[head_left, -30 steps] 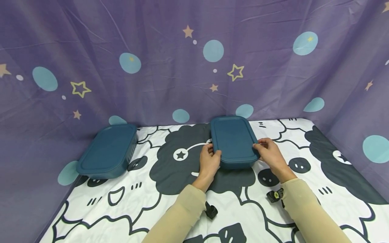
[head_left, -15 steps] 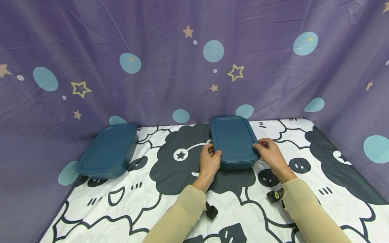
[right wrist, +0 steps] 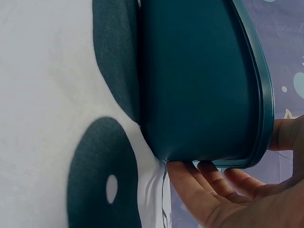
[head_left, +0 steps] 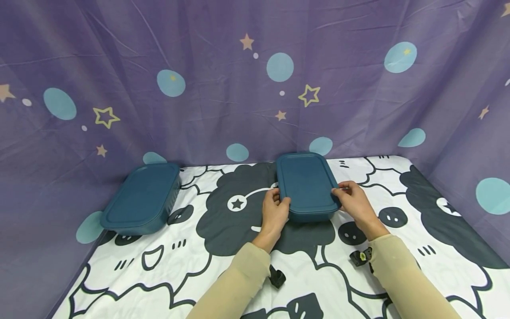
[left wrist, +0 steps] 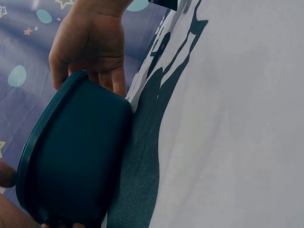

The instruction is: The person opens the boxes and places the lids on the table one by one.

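Note:
A dark teal storage box (head_left: 307,181) with a rounded lid rests on the sheep-print cloth, toward the back. My left hand (head_left: 274,217) holds its left side near the front corner, thumb at the lid's edge. On the opposite side my right hand (head_left: 356,206) pinches the rim, thumb on top. From the right wrist view, several fingers of the right hand (right wrist: 247,199) lie against the side wall of the box (right wrist: 199,85), below the rim. The left wrist view shows the near end of the box (left wrist: 76,152) between both hands, lid on.
A second teal lidded box (head_left: 141,195) stands at the back left, beside the purple curtain (head_left: 211,97). That curtain runs behind the table and along both sides. White cloth (head_left: 191,270) with black sheep drawings covers the table.

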A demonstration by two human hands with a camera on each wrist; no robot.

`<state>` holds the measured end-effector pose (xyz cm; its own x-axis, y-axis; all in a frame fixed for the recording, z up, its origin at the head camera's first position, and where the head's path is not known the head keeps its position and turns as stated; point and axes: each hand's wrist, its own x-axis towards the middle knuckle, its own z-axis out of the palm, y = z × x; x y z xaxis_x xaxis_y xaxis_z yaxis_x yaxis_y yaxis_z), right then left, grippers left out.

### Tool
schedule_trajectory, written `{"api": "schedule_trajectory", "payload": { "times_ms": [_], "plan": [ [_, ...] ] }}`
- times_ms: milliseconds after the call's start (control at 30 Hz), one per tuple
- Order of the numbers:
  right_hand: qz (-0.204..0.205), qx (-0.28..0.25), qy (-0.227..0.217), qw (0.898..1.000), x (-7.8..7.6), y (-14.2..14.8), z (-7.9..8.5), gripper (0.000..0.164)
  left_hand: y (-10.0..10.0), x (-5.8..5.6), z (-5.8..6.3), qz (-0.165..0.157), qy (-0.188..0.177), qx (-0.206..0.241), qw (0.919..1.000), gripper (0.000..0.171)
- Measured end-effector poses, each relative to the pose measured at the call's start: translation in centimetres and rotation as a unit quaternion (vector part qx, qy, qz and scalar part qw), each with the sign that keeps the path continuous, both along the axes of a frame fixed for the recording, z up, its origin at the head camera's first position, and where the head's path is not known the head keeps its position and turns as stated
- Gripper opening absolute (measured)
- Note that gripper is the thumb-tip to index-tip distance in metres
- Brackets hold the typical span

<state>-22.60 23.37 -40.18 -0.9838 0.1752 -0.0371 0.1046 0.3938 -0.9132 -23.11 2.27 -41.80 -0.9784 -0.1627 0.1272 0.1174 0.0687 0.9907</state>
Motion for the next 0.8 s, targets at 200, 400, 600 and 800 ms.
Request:
{"api": "schedule_trajectory", "payload": {
  "times_ms": [200, 400, 600, 800],
  "plan": [
    [-0.001, 0.001, 0.000, 1.000, 0.00, -0.01, 0.00, 0.051, -0.02, -0.07, -0.10, 0.001, 0.002, 0.000, 1.0000, 0.041],
    [-0.002, 0.001, -0.002, 1.000, 0.04, -0.06, 0.05, 0.051, -0.05, 0.12, 0.13, 0.000, -0.008, -0.001, 1.0000, 0.041],
    [0.000, 0.000, 0.000, 1.000, 0.14, -0.06, 0.12, 0.051, -0.03, 0.02, 0.13, -0.004, -0.017, 0.001, 0.9998, 0.042],
    [-0.001, 0.003, 0.000, 1.000, 0.03, -0.02, 0.01, 0.052, -0.02, 0.01, 0.27, -0.007, -0.024, 0.005, 0.9997, 0.042]
  ]
}}
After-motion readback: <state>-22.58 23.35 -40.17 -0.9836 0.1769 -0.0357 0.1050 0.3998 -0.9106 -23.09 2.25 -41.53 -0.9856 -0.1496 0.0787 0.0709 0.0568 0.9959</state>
